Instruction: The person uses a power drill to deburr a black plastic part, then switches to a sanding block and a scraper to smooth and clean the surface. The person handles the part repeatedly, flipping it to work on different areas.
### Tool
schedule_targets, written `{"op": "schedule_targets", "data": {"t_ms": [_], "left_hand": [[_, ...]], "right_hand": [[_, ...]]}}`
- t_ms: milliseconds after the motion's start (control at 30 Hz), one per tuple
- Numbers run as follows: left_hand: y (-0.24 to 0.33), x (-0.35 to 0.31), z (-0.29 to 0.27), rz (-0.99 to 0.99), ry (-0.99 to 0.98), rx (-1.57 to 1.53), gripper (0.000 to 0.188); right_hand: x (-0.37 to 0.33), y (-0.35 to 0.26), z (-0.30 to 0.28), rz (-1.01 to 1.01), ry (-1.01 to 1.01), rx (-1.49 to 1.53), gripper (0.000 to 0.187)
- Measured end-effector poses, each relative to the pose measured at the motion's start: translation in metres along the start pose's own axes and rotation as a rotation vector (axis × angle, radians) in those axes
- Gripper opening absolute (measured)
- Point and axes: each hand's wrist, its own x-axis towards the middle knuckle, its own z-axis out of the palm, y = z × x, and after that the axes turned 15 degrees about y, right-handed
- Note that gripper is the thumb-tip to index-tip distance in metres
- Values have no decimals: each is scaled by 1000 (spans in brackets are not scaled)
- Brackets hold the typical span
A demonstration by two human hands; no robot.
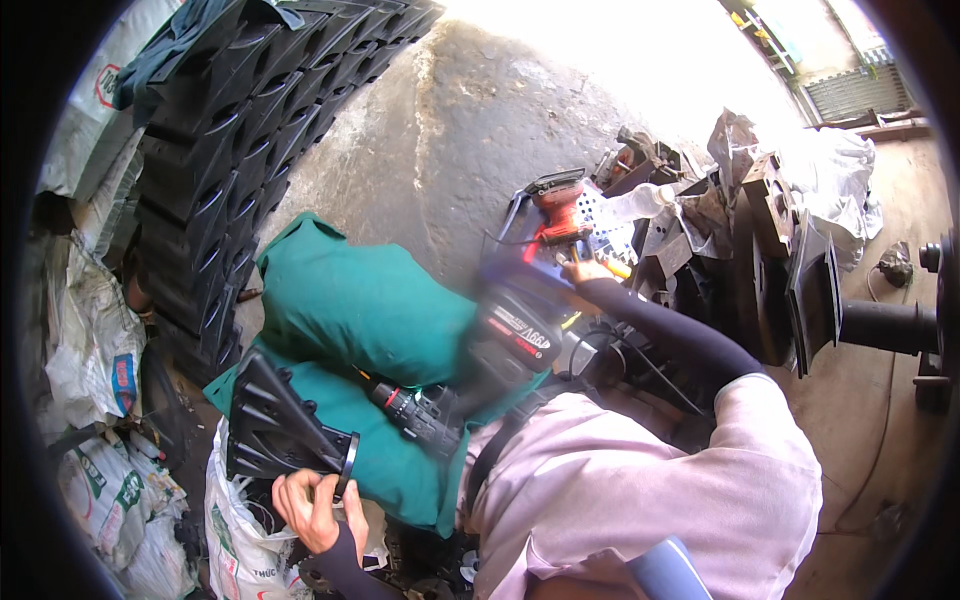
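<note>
My left hand [318,508] grips the round rim of a black plastic part [272,425]. The part flares out into a ribbed, slotted shape and leans against my green-trousered leg [360,315]. A black cordless drill [412,408] lies across my lap, its bit pointing left. Its large battery [508,335] is blurred. Out to the right, my right hand [588,268] reaches into a blue plastic basket [512,215], fingers closed. What they hold is hidden. Just beyond those fingers sits a red power tool [563,205] with a dark flat base, and a yellow-orange handle [617,268] shows beside them.
Black moulded panels [225,170] are stacked at the far left. White sacks [95,330] crowd the left edge, and an open white sack [235,530] stands below my left hand. Metal pieces [765,210] and a clear plastic bottle [640,203] are heaped at the right, near a dark shaft [885,327].
</note>
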Motion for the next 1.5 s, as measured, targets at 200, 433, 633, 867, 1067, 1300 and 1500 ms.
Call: {"op": "schedule_targets", "data": {"t_ms": [200,433,633,867,1067,1300,1500], "left_hand": [[-3,-12,34,-126,162,39,32],[-5,-37,49,-697,527,-107,55],[-37,-43,46,-1265,621,-956,84],[-79,-40,43,-1204,598,-1235,40],[-68,-48,34,-1119,669,-1309,42],[-66,-55,5,-921,886,-1190,45],[-76,-66,-6,-918,922,-1066,37]], "right_hand": [[-40,48,84,10,203,-302,41],[-21,56,95,148,131,-594,41],[-27,60,68,184,80,-409,39],[-33,73,57,145,84,-60,36],[-30,72,51,116,70,82,34],[-23,76,53,66,48,203,31],[-19,77,58,47,58,294,29]]}}
